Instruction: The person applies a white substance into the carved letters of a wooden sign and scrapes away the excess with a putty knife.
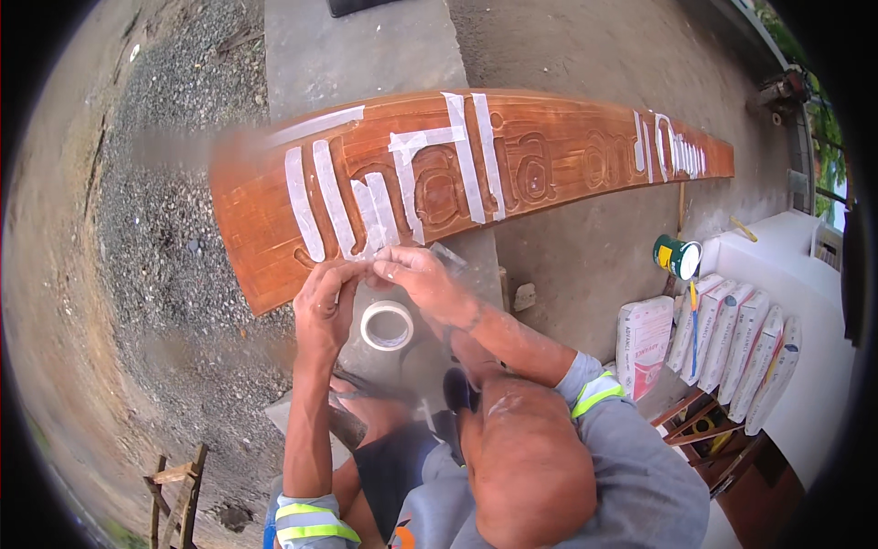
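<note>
A long curved board of brown varnished wood [251, 229] lies across in front of me, with raised letters carved along it. White masking tape strips [467, 165] cover many of the letters on its left half and some near its right end. My left hand [327, 291] and my right hand [416, 277] meet at the board's near edge, thumbs and fingers pinched together. Whatever is between the fingertips is too small and covered to make out. Just below the hands, a roll of masking tape [389, 347] rests near my legs.
Gravel [174, 229] spreads to the left. A small wooden frame [178, 489] stands at the lower left. On the right are a green paint can [670, 254], a red-and-white bag [643, 343], several stacked bags [750, 339] and a long blue stick [694, 343]. A concrete slab [366, 50] lies beyond the board.
</note>
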{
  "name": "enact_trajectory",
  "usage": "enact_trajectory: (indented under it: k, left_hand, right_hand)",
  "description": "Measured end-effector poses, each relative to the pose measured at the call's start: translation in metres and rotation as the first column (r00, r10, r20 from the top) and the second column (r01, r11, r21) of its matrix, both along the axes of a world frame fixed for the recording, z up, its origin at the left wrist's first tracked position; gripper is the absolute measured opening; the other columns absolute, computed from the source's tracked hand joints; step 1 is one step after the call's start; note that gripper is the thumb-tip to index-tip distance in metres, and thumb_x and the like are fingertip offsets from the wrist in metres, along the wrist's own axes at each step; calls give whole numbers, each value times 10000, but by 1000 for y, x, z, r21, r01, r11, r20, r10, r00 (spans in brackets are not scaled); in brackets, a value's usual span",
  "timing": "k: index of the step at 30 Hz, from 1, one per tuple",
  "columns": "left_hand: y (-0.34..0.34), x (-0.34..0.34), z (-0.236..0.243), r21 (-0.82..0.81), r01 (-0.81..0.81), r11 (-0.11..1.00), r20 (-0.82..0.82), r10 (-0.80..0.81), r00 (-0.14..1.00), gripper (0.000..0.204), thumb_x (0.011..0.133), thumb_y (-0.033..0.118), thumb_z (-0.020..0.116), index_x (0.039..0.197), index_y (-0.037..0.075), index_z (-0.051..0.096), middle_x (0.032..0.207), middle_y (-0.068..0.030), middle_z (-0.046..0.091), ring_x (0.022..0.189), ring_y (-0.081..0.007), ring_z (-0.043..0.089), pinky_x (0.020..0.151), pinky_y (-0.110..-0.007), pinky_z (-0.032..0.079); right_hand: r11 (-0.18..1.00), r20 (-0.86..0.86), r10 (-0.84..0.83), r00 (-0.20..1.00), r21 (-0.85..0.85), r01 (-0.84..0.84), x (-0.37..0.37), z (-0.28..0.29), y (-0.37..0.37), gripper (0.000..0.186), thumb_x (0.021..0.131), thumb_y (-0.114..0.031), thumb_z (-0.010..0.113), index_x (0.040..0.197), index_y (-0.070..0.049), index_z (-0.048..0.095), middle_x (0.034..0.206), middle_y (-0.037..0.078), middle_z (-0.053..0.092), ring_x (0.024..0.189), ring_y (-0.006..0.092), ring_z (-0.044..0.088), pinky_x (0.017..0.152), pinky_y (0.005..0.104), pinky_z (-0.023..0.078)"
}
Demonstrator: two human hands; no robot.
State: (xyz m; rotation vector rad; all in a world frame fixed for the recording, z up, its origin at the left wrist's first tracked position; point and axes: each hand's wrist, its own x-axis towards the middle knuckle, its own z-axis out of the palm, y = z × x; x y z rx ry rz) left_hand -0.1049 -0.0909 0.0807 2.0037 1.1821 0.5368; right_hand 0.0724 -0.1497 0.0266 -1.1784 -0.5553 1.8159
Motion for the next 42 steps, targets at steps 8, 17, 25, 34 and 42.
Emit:
enact_trajectory:
  k: [8,17,25,34,42]
  left_hand:
    - [61,-122,25,106,-489,866,-403,487,775,326,1091,226,526,1349,74,655,893,-87,702,811,-213,684,779,-371,549]
    - [67,-193,21,162,-347,924,-627,368,687,369,1028,171,578,1363,22,621,1349,-184,641,1281,-366,577,1098,-458,429]
    - [67,-141,10,137,-280,950,-481,311,819,297,1005,124,599,1275,29,677,1248,-177,682,1220,-350,610,1053,-449,457]
    - [60,-176,-11,83,-549,832,-282,548,788,181,994,132,665,1089,-2,742,950,-86,745,836,-132,662,757,-308,529]
    - [63,-169,-9,28,-713,700,-292,688,664,345,1048,301,623,923,-11,698,825,-17,664,758,-98,547,688,-290,451]
  right_hand:
    - [858,873,-432,226,475,-197,52,-20,25,545,865,-108,722,1372,19,567,1255,188,556,1176,376,527,1018,474,432]
    - [919,927,-340,159,363,-151,40,-31,49,675,797,-127,776,1418,-52,522,1309,159,486,1227,368,452,1012,521,383]
    - [877,855,-426,296,470,-94,43,-43,44,498,835,-49,656,1329,-50,596,1270,157,524,1177,375,477,1022,526,384]
    - [855,877,-413,245,466,-228,47,-37,43,522,835,-7,596,1357,-15,617,1242,190,536,1137,383,503,1016,509,419]
    - [875,901,-340,268,407,-260,38,-13,52,543,812,0,643,1352,-29,600,1269,172,535,1171,374,514,1029,504,428]
